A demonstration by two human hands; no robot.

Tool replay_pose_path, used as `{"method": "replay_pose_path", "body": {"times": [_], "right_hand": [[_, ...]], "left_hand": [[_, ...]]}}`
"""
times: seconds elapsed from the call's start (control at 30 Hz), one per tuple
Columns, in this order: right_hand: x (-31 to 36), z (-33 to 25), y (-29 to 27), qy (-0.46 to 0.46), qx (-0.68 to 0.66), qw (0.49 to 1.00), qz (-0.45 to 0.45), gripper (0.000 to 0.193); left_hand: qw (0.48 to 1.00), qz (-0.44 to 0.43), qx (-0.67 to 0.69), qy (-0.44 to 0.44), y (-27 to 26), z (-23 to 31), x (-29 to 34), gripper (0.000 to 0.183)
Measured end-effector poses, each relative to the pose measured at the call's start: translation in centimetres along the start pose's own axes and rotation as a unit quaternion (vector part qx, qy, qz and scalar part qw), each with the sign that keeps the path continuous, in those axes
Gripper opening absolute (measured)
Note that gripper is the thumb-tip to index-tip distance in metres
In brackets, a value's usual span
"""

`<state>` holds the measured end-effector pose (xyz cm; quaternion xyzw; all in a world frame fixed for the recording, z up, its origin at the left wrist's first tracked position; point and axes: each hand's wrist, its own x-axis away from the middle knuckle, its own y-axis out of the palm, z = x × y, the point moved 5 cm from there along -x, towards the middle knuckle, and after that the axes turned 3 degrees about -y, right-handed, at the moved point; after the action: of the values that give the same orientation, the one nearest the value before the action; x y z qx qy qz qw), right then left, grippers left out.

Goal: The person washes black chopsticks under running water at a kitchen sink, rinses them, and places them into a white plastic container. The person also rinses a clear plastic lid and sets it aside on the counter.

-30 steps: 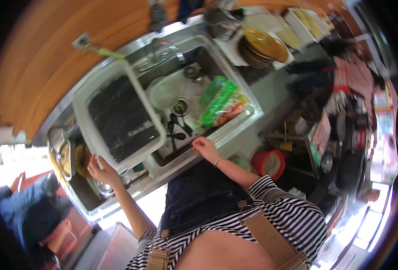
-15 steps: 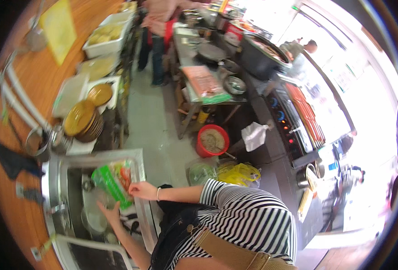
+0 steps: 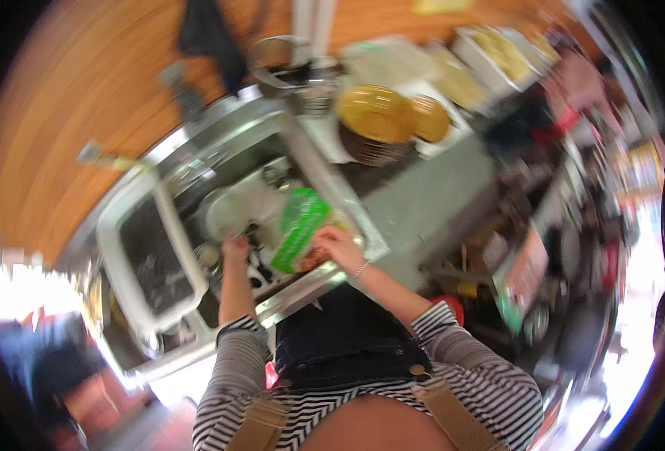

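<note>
A green packet (image 3: 300,228) with an orange-red end lies tilted over the right part of the steel sink (image 3: 220,143), and the right hand (image 3: 338,246) grips its near end, fingers curled on it. The left hand (image 3: 235,248) reaches into the basin just left of the packet, among pale dishes (image 3: 231,210); the blur hides whether it grasps anything. Further left, a white tray (image 3: 133,263) with a dark inside sits across the sink. On the far right tabletop, yellow bowls (image 3: 375,113) rest on a stack of dark plates beside a smaller one, with pale containers (image 3: 498,52) beyond. An orange-brown wall (image 3: 84,90) runs behind the sink, and a grey floor (image 3: 438,195) separates it from cluttered stalls on the right
</note>
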<state>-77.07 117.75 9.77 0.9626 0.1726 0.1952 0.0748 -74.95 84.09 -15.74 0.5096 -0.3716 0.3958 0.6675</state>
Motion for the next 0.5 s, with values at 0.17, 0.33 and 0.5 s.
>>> {"method": "replay_pose_path", "body": {"times": [0.17, 0.33, 0.5], "right_hand": [[-8.2, 0.0, 4.9, 0.071, 0.04, 0.994, -0.073, 0.022], [-14.5, 4.9, 9.8, 0.154, 0.021, 0.978, -0.136, 0.021], [-18.7, 9.0, 10.6, 0.241, 0.097, 0.966, 0.015, 0.044]], "left_hand": [[0.978, 0.171, -0.055, 0.102, 0.1, 0.9, 0.4, 0.019], [0.951, 0.172, -0.1, 0.238, 1.6, 1.0, 2.2, 0.012], [0.786, 0.312, -0.458, 0.273, 5.4, 3.8, 8.4, 0.017]]}}
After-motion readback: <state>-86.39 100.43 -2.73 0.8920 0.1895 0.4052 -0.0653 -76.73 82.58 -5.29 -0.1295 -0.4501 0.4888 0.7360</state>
